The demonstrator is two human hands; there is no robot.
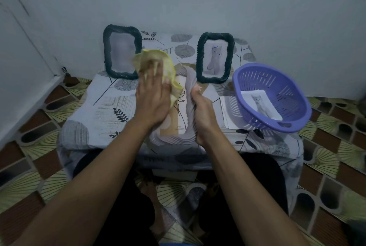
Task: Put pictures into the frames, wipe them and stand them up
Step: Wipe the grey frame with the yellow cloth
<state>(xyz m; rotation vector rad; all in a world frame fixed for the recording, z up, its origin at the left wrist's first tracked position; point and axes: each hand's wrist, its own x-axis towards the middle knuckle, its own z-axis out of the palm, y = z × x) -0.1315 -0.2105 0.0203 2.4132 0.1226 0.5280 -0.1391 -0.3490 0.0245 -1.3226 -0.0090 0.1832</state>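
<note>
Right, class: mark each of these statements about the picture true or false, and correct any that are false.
1. The left dark frame and the right dark frame both stand upright. True.
2. The purple basket is empty. False: a cat picture lies in it.
3. The left hand presses a yellow cloth against the grey frame. True.
4. The right hand holds nothing. False: it grips the grey frame's edge.
</note>
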